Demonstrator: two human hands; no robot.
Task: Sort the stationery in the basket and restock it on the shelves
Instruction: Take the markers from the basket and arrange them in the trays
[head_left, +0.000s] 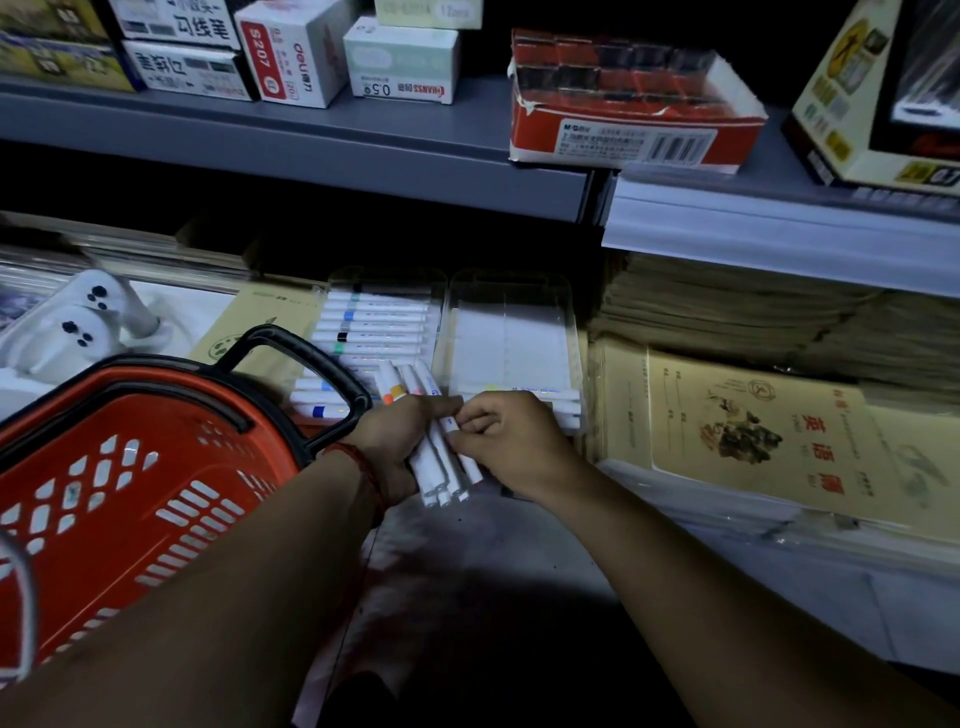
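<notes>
Head view: a dim stationery aisle, grey shelf (311, 150) above carrying boxes, among them one open red box (623, 130), and a lower level stacked with paper goods and a notebook (753, 431) at right. One red basket (130, 493) with a black handle sits at lower left, against the lower level. Both forearms reach forward, meeting just in front of two clear trays. The left hand (400, 441), a red cord on its wrist, is curled round a bundle of white markers (434, 467), at least four by the ends showing, held upright-tilted just beside the basket's handle. The right hand (511, 441) has its fingers bent in against the bundle, pinching one marker near its top. The left tray (384, 283) holds a row of white markers with coloured bands, about eight visible. The right tray (511, 332) is mostly bare, with some three markers lying across its front edge, behind the right hand.
</notes>
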